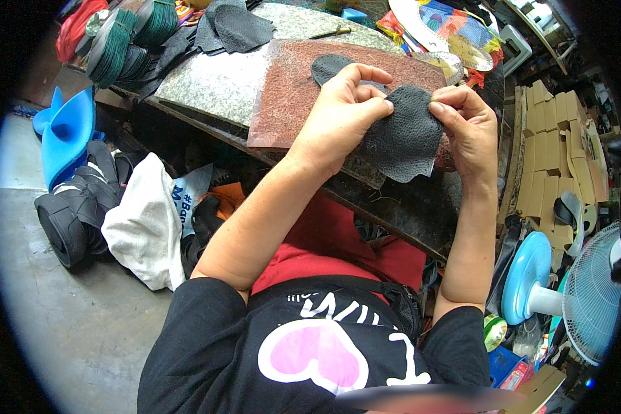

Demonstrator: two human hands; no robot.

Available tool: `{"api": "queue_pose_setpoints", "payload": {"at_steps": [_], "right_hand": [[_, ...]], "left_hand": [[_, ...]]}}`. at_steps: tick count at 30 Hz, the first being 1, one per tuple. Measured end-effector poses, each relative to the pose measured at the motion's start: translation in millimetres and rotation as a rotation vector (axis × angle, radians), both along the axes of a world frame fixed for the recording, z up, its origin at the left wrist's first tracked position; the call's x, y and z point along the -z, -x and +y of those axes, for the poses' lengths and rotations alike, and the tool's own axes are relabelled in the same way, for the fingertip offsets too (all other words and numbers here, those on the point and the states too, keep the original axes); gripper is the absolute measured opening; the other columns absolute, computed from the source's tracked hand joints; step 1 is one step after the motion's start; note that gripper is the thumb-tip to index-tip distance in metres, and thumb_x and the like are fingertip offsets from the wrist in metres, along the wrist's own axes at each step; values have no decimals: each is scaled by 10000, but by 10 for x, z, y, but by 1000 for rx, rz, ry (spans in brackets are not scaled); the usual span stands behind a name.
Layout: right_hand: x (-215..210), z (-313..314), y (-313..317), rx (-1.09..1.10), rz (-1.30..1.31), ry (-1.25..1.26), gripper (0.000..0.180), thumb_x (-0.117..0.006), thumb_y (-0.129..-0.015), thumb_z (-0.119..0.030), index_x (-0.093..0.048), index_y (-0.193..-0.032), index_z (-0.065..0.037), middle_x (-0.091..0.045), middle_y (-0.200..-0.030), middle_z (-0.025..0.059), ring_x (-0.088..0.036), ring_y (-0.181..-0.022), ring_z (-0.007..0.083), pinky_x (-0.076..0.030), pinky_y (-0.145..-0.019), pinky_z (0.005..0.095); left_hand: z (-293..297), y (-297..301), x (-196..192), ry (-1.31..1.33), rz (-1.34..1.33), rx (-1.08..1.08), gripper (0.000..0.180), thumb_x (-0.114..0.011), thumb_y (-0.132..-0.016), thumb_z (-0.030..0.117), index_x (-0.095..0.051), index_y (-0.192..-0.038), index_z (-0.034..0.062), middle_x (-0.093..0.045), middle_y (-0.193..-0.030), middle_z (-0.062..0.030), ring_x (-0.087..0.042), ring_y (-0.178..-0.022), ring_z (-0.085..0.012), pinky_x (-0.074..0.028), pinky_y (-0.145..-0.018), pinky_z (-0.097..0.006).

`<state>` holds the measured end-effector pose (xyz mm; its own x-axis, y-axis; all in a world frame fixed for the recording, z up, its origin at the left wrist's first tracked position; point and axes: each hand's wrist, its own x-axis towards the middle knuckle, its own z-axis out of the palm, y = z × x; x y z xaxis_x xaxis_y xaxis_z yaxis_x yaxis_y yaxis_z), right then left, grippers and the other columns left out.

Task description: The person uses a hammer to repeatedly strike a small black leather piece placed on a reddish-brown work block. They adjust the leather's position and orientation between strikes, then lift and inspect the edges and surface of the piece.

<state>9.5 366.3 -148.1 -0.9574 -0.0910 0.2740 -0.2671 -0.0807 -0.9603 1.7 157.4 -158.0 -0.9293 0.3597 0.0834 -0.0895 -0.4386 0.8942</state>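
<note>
Head view, looking down past a black shirt with a pink heart. Left hand (pixel 341 114) and right hand (pixel 470 127) both pinched shut on a dark grey leather piece (pixel 403 138), held up between them just above the counter (pixel 221 83). Left thumb and forefinger clamped on the piece's left edge, right fingertips on its upper right corner; hands close but not touching. Lower edge of the leather piece hanging free and ragged; its left part hidden behind the left hand. Behind the hands, a reddish-brown mat (pixel 290 90) lying on the speckled stone top, its right side covered by hands and leather. On the mat, a second dark cut piece (pixel 329 67), partly hidden by the left fingers. Further back, more dark leather cutouts (pixel 231 27) piled near the far edge, outlines hard to separate. Green cord spools (pixel 127 38) at the top left, bent by the lens rim. Under the counter, black shoe parts (pixel 76 207) and a white cloth (pixel 141 221) on the floor, much in shadow. Stacked tan cardboard shapes (pixel 548 152) to the right, and a blue-based fan (pixel 573 290) cut off by the frame edge. Print low on the shirt blurred.
</note>
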Motion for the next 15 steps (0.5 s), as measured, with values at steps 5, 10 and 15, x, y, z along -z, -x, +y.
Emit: {"api": "queue_pose_setpoints", "payload": {"at_steps": [5, 10, 15], "right_hand": [[14, -17, -3, 8, -42, -22, 107, -740, -825, -14, -685, -917, -14, -679, -866, 23, -616, -786, 69, -500, -736, 209], [8, -17, -8, 4, -30, -19, 107, -740, -825, -14, -684, -916, -11, -679, -868, 23, -616, -787, 70, -498, -733, 208], [4, -21, -9, -6, -27, -26, 112, -743, -820, -12, -682, -913, -12, -678, -867, 24, -618, -789, 71, -498, -734, 208]], "left_hand": [[-20, 13, 17, -14, -14, 14, 377, -594, -826, -5, -495, -1188, -45, -618, -833, -38, -606, -760, -87, -498, -689, -208], [-28, 3, 7, 18, -23, 47, 388, -601, -842, 13, -505, -1216, -23, -629, -872, -22, -606, -807, -90, -480, -757, -212], [-9, 0, 22, 30, -8, 16, 370, -591, -855, 17, -506, -1214, -18, -636, -879, -30, -612, -827, -96, -490, -769, -224]]}}
